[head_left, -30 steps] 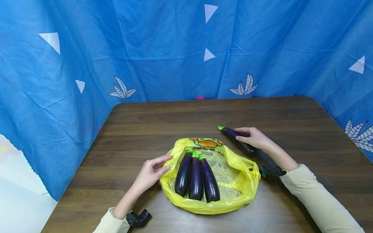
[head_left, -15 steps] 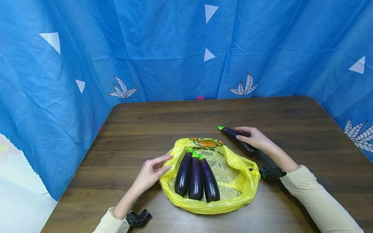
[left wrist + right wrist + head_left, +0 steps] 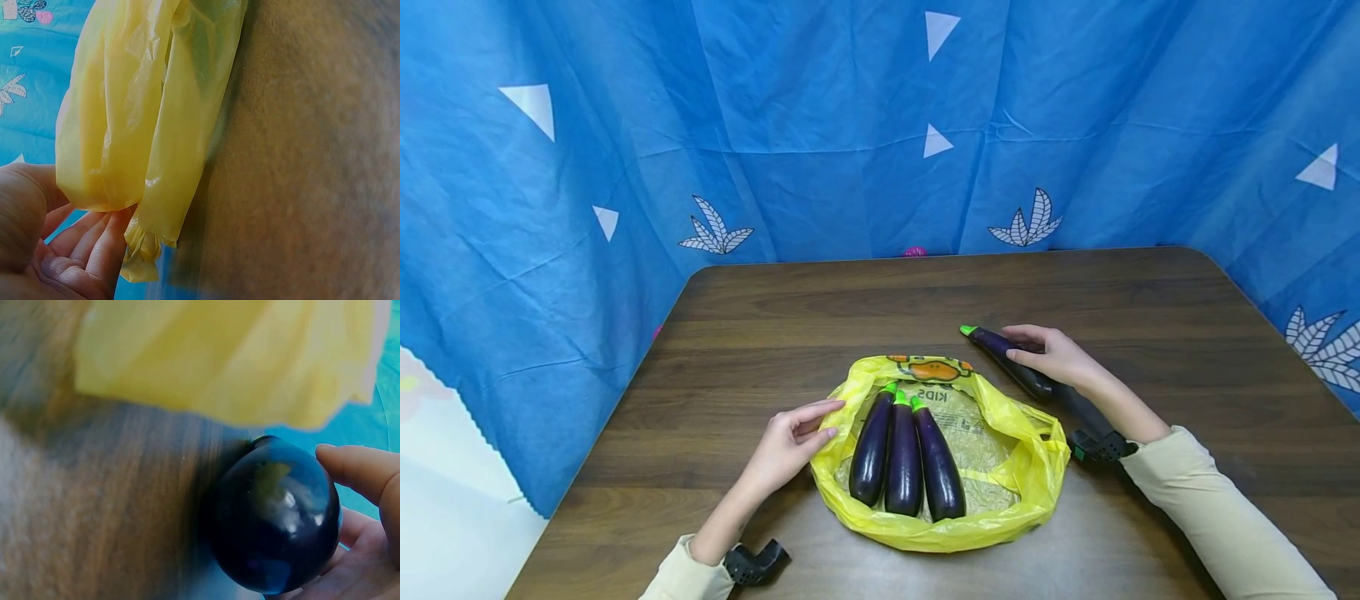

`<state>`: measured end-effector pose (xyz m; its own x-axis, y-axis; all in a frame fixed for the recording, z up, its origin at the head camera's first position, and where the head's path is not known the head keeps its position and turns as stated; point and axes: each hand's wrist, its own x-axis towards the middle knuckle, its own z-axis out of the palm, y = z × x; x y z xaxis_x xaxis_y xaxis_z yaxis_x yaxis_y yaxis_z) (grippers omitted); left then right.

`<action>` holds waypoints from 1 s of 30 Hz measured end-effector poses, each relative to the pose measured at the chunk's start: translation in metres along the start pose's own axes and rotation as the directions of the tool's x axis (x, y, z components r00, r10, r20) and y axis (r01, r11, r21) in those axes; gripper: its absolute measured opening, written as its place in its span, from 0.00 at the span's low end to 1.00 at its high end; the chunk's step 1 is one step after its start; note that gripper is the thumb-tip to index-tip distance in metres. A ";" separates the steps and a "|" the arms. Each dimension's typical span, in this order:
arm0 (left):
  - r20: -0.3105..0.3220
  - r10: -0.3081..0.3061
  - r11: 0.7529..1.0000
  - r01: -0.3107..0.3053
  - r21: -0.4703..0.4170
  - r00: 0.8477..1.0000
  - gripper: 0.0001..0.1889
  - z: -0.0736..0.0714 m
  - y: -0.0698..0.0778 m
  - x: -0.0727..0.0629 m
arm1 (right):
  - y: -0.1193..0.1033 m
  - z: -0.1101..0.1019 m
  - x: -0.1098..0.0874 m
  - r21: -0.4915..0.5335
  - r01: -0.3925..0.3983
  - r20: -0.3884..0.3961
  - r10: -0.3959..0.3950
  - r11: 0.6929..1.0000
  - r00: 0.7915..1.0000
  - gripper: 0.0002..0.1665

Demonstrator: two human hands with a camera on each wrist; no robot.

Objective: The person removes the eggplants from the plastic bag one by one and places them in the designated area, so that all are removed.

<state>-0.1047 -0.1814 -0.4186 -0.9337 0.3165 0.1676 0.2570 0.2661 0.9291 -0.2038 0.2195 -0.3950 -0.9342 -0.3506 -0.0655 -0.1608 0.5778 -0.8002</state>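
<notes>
White cloth: far left, its scalloped edge against the blue curtain, which is printed with white triangles and leaves.
Surface: dark wood grain, rounded far corners, curtain behind it.
Left sleeve: pale, with a black wrist device beside the cuff.
Left hand: index finger and thumb touch the left rim of the yellow bag; I cannot tell whether the fingers pinch the plastic.
Bag: on the surface, mouth spread wide and facing up, lettering visible inside.
Three eggplants: inside the bag, side by side in its left half, green stem ends pointing away from the person.
Fourth eggplant: outside the bag, just beyond its right side, lying slantwise on the surface, green stem end farthest away.
Right hand: thumb and fingers grasp the fourth eggplant from either side.
Right sleeve: pale, pushed back from the wrist.
</notes>
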 end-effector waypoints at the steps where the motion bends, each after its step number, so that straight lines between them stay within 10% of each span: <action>1: 0.000 0.001 1.000 -0.001 0.000 1.000 0.18 0.000 0.000 0.000 | 0.000 0.000 0.000 -0.002 0.000 -0.001 0.000 1.000 1.000 0.31; 12: -0.002 0.004 1.000 -0.004 0.004 1.000 0.18 0.000 0.000 0.000 | -0.005 -0.004 -0.005 -0.019 0.004 -0.039 -0.004 1.000 0.999 0.30; 30: -0.003 -0.005 1.000 0.005 0.025 1.000 0.19 0.000 -0.002 0.000 | -0.066 0.015 -0.047 -0.006 0.232 -0.088 -0.231 0.973 0.969 0.26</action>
<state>-0.1056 -0.1819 -0.4207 -0.9356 0.3125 0.1643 0.2587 0.2902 0.9213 -0.1449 0.1868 -0.3476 -0.8961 -0.4081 0.1743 -0.3748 0.4856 -0.7898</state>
